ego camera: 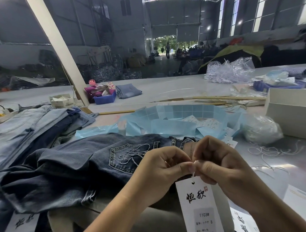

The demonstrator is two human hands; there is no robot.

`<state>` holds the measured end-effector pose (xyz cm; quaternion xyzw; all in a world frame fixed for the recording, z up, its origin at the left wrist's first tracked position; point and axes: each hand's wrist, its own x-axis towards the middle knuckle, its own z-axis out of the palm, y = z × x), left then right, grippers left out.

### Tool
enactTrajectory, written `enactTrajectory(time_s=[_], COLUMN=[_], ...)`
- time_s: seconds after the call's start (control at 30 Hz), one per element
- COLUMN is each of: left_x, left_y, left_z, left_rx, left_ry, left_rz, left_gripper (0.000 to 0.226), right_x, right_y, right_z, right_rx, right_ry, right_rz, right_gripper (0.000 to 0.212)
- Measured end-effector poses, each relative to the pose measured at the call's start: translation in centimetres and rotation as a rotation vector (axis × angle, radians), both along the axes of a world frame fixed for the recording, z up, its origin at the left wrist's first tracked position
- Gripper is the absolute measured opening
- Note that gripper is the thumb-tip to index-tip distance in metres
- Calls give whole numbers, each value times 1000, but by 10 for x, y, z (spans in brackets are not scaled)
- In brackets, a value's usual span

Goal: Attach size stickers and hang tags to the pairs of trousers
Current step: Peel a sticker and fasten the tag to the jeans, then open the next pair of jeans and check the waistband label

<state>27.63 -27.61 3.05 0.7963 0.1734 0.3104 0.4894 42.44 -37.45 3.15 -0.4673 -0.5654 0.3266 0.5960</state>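
While both hands pinch string [193,173] above tag [198,206] at jeans [77,163] waistband | L fingers [182,167] + R fingers [205,163] tight on string | tag unsecured; sticker status n/k | pile [36,123] left on desk [165,87]

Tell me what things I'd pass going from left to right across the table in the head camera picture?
Light jeans pile → dark jeans → left hand → hang tag → right hand → white box.

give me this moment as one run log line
step: tying hang tag | left hand: pinches string | right hand: pinches string | hang tag: hangs below hands | dark jeans: on table
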Motion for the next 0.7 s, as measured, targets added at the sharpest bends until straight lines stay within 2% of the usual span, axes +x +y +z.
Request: enactTrajectory(time_s=[0.1,0.2,0.3,0.37,0.47,0.6,0.67,0.7], left_x=[-3,-19,-47,-68,-80,-90,-102,-111], left_y=[3,17,53,76,78,79,97,108], left_z=[1,17,38,38,4,-18,0,10], left_rx=[311,643,723,673,580,563,523,454], left_ry=[141,397,692,965,1227,1257,1146,1046], left_rz=[101,204,452,608,617,555,501,512], left_gripper=[6,23,46,63,76,86,80,70], right_x=[-5,-7,-7,-10,-26,-72,-99,-112], right_y=[10,18,26,35,54,93,116,126], right_z=[-4,-9,-5,3,20,38,44,45], right_rx=[-59,-145,-249,-300,-275,-188,-173,-174], right_ry=[-183,-437,-636,-791,-955,-1057,-1108,-1115], right_rz=[-180,-322,-439,-488,-475,-323,-212,-158], right_gripper=[12,22,21,21,16,23,28,29])
